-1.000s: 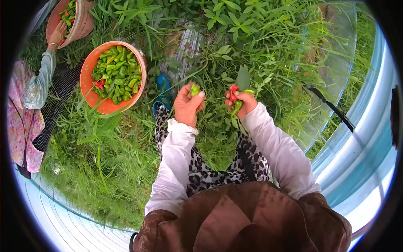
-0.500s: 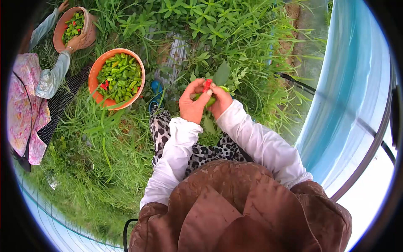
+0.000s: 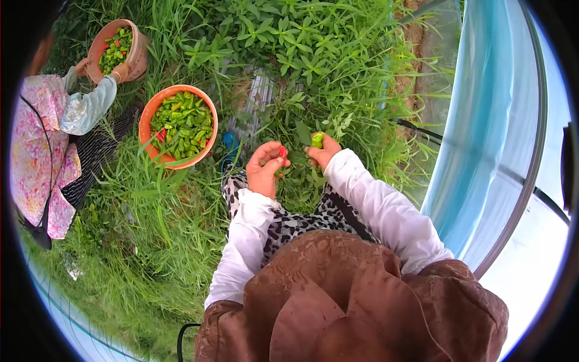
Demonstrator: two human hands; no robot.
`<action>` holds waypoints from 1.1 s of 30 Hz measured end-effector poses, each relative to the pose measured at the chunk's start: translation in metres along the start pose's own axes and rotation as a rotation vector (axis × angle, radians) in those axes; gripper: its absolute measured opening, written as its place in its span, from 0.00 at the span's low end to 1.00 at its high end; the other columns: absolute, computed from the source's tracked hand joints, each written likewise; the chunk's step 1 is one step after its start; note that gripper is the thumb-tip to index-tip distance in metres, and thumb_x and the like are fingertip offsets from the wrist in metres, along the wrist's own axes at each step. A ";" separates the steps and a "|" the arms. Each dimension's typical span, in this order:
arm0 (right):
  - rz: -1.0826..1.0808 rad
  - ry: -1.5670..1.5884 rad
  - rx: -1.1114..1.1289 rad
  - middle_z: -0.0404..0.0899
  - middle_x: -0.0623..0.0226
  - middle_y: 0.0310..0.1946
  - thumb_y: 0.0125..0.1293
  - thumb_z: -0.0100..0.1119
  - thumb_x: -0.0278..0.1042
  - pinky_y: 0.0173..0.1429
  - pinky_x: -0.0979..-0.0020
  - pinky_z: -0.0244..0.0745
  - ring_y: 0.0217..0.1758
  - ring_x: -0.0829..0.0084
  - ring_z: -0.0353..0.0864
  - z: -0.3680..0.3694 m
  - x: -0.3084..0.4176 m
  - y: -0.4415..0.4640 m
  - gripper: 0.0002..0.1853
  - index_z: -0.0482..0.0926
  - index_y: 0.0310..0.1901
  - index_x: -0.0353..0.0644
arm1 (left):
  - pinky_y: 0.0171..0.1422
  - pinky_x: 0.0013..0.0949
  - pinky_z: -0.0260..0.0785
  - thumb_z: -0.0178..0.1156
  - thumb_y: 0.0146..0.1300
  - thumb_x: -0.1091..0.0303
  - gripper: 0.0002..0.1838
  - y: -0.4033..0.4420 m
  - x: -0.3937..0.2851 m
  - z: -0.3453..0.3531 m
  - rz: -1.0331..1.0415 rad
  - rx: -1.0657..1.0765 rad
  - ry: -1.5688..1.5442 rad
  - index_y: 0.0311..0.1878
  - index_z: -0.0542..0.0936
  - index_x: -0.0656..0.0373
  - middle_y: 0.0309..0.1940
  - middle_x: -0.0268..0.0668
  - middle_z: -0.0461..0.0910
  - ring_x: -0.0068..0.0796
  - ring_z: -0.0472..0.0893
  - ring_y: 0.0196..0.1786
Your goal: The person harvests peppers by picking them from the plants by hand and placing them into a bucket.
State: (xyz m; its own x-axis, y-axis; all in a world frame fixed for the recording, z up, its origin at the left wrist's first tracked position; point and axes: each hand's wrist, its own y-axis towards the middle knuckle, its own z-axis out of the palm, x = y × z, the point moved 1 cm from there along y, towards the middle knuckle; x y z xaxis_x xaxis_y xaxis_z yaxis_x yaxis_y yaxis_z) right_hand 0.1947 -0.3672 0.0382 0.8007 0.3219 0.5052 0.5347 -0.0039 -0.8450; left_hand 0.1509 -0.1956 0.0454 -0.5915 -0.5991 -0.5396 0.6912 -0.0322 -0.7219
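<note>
L hand (image 3: pixel 263 172) moved off R hand (image 3: pixel 325 152), red pepper (image 3: pixel 282 152) part. hidden.

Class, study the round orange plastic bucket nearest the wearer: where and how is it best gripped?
Probably by opposite sides of the rim, left hand and right hand coming from above. The round orange plastic bucket has its mouth facing up, its rim shows around the glossy green peppers, and no handle can be made out.

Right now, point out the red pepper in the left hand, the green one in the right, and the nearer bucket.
Held red pepper (image 3: pixel 283 152), head view: upper part.
Held green pepper (image 3: pixel 317 140), head view: its middle.
Nearer bucket (image 3: pixel 145 129), head view: bare inner wall.
</note>
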 end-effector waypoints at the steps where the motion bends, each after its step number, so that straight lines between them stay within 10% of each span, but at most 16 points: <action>1: -0.124 -0.370 -0.065 0.78 0.57 0.31 0.56 0.52 0.37 0.38 0.59 0.71 0.33 0.59 0.79 -0.002 0.000 -0.001 0.17 0.69 0.48 0.43 | 0.30 0.21 0.63 0.55 0.53 0.76 0.15 0.001 0.006 -0.004 0.027 0.002 0.105 0.46 0.75 0.56 0.37 0.30 0.78 0.19 0.77 0.34; 6: -0.282 -0.962 0.001 0.77 0.48 0.30 0.54 0.52 0.34 0.39 0.55 0.70 0.36 0.50 0.77 0.026 0.015 -0.017 0.20 0.65 0.50 0.42 | 0.38 0.21 0.67 0.62 0.51 0.76 0.15 0.006 0.026 0.001 0.229 0.057 0.231 0.44 0.77 0.61 0.36 0.30 0.78 0.17 0.74 0.35; 19: -0.380 -0.891 0.343 0.76 0.48 0.26 0.50 0.52 0.26 0.37 0.57 0.71 0.33 0.49 0.77 0.088 0.046 -0.050 0.35 0.53 0.62 0.46 | 0.28 0.19 0.64 0.61 0.51 0.79 0.15 -0.010 -0.004 -0.049 0.032 -0.021 -0.071 0.43 0.76 0.61 0.31 0.30 0.75 0.17 0.72 0.27; 33: -0.649 -0.821 0.305 0.76 0.49 0.40 0.52 0.51 0.25 0.46 0.62 0.72 0.43 0.53 0.76 0.209 0.123 -0.109 0.22 0.68 0.52 0.39 | 0.26 0.24 0.67 0.53 0.55 0.77 0.04 -0.064 -0.107 -0.165 0.004 -0.010 -0.279 0.35 0.73 0.61 0.27 0.35 0.76 0.24 0.75 0.25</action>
State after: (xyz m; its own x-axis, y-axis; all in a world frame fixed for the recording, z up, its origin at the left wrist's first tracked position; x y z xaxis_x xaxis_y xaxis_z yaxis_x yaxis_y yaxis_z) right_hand 0.1788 -0.1295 0.1562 -0.0955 0.7123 0.6953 0.6099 0.5939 -0.5246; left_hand 0.1017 0.0025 0.0777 -0.4509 -0.7964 -0.4031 0.6880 -0.0225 -0.7253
